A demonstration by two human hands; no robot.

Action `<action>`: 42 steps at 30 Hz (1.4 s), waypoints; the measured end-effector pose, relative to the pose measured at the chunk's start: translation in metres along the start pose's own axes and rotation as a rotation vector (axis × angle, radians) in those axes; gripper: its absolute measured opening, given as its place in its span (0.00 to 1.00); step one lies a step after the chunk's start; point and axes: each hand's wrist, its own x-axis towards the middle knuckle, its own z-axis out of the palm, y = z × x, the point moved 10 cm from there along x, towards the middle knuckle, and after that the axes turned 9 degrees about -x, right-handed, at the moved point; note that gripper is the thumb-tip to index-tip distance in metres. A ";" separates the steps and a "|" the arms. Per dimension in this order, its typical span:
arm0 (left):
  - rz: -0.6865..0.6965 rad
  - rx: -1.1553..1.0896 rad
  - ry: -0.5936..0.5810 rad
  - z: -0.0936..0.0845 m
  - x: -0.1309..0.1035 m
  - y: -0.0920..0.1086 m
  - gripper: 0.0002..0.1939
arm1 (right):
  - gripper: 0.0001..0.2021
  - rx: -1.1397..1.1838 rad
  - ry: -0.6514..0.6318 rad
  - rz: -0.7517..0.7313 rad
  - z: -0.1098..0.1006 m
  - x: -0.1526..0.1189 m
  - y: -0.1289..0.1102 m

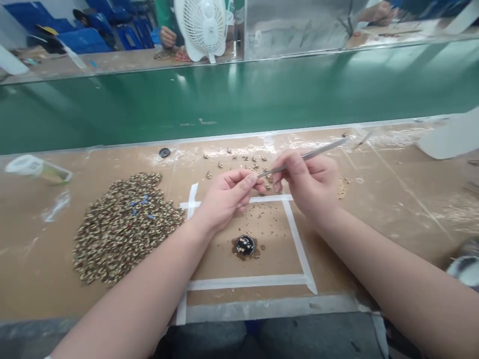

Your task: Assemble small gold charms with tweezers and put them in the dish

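Note:
My right hand (312,179) grips metal tweezers (324,148) like a pen, their tip reaching the fingertips of my left hand (234,194). The left thumb and forefinger are pinched together at that tip; whatever lies between them is too small to make out. Beyond both hands, several small metallic pieces (246,158) lie scattered on the brown tabletop. Nearer to me, inside a white tape outline (247,282), sits a small round black dish (245,245) with dark liquid and pale bits, wet spots around it. Tiny gold pieces (341,188) lie beside my right hand.
A large heap of small mottled pieces (123,234) with blue bits spreads at the left. Behind it are a clear plastic container (37,168) and a black cap (164,152). A green belt (232,102) runs across the back; beyond it are a white fan (205,27) and another person's hand (167,36).

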 end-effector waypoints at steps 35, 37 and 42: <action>-0.199 1.727 0.612 -0.150 -0.048 0.174 0.09 | 0.17 0.073 -1.056 0.231 0.097 -0.064 0.041; -0.109 1.692 0.629 -0.132 -0.050 0.175 0.09 | 0.17 0.071 -1.053 0.246 0.097 -0.064 0.042; -0.173 1.736 0.588 -0.132 -0.043 0.166 0.09 | 0.17 0.080 -1.054 0.254 0.096 -0.064 0.042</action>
